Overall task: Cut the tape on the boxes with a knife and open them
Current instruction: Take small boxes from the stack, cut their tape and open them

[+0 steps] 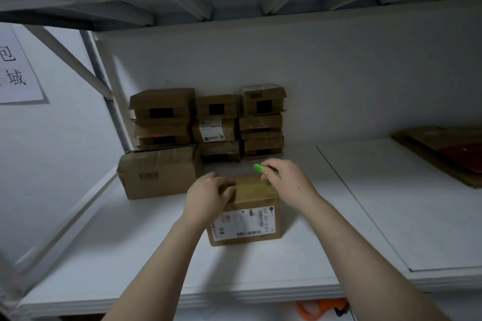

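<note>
Labelled cardboard box (245, 219) on the white shelf board (130, 255), taped top upward. The left hand (208, 197), forearm extended, curls its fingers over the left edge of the box top and grips it. The right hand (287, 180), above the box's far right corner, closes its fingers round a green knife (258, 167); the blade is hidden. Stacked parcels (216, 125) stand behind the box.

The right hand (285, 181) covered most of the green knife (258, 167); its blade could not be seen. The left hand (208, 194), motion-blurred, hid the left top corner of the box (251, 187). Label (242, 221) print was illegible.
</note>
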